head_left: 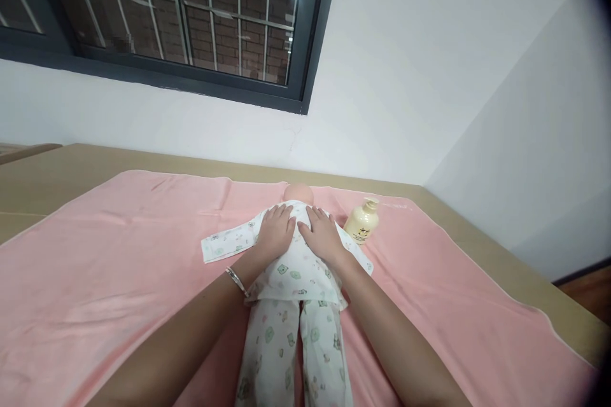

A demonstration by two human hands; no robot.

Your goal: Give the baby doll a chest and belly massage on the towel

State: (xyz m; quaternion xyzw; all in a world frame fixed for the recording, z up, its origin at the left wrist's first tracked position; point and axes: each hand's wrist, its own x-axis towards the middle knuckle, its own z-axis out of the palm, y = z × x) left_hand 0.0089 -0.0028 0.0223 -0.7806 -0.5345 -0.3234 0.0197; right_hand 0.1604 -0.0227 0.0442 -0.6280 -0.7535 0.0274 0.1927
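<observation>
A baby doll lies stretched out on a pink cloth, its bald head at the far end. It is dressed in a white printed long-sleeved top and matching trousers. My left hand rests flat on the left side of the upper top, fingers stretched toward the shoulder. On the right side, my right hand lies flat in the same way, thumb apart from the fingers. Neither hand grips anything. Which way the doll faces I cannot tell.
A cream pump bottle stands on the cloth just right of the doll's sleeve. Under the cloth is a wooden table, set against a white wall. A dark-framed window with metal bars is above.
</observation>
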